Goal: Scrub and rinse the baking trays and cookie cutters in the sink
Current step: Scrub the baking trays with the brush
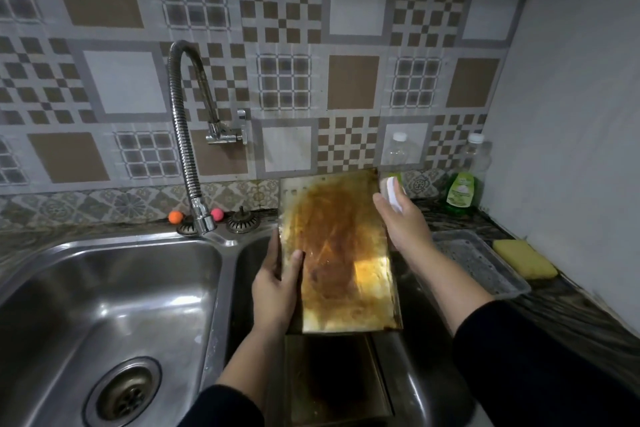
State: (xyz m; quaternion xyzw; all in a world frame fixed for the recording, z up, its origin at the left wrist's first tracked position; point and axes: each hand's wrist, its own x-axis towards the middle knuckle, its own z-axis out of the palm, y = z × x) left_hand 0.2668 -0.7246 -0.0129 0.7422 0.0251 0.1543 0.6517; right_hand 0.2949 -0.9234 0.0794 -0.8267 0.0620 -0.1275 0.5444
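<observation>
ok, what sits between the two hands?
The stained baking tray, in the head view: left hand grips its left edge; right hand, holding a sponge, is beside its right edge.

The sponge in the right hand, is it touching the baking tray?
Apart. The head view shows the sponge beside the baking tray, with a gap.
</observation>
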